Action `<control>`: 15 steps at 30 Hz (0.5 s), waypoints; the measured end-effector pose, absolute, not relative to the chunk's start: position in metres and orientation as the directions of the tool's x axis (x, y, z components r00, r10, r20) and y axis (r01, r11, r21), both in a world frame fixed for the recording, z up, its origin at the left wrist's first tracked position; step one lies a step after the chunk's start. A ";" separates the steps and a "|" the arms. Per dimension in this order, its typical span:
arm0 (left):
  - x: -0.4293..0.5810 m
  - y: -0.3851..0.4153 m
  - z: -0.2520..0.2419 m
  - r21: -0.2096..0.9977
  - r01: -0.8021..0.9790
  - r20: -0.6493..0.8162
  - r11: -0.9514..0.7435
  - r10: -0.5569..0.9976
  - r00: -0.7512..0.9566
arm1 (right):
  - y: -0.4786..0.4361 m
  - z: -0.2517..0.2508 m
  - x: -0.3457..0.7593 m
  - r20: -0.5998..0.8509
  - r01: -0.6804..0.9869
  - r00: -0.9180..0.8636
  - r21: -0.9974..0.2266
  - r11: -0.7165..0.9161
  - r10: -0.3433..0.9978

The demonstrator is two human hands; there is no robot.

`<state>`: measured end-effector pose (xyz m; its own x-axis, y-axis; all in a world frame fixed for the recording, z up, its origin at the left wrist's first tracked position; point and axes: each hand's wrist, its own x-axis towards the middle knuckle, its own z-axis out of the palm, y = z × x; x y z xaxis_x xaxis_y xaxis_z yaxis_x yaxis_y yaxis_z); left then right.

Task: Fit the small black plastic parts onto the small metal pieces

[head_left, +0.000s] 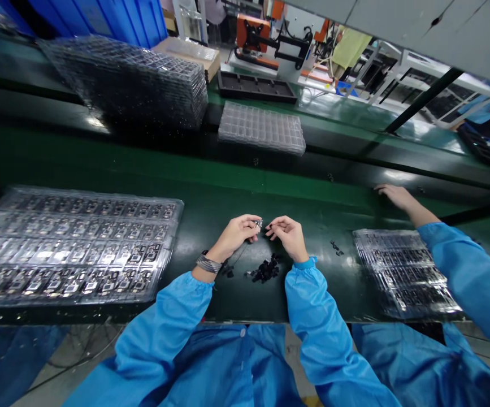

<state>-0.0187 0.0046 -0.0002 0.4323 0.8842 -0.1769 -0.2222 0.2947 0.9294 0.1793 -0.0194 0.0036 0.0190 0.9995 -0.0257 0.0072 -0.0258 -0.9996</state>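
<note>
Now, your left grip (239, 230) pinches a small board (259, 224) beyond the black pile (265, 269); loosening may drop it; right grip (289, 233) unclear.

The small board (259, 224) is silvery with dark marks, and it is held between the thumb and fingers of the left hand (243, 229). A tiny dark piece (269, 227) is pinched in the right hand (286, 232), near the board but apart; its exact shape is unclear.
</note>
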 end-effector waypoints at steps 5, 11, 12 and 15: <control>-0.016 0.002 -0.003 0.931 -0.215 -0.173 0.295 0.876 0.451 | -0.019 0.005 0.178 -0.028 0.016 0.024 -0.999 -0.028 0.999; -0.014 0.002 -0.002 0.936 -0.209 -0.165 0.283 0.878 0.450 | -0.020 0.003 0.179 -0.036 0.030 0.000 -0.999 -0.036 0.999; -0.014 0.002 -0.001 0.937 -0.206 -0.166 0.283 0.877 0.450 | -0.020 0.002 0.179 -0.037 0.030 -0.014 -0.999 -0.036 0.999; -0.013 0.001 0.000 0.942 -0.189 -0.168 0.278 0.875 0.453 | -0.020 0.002 0.179 -0.032 0.039 -0.057 -0.999 -0.030 0.998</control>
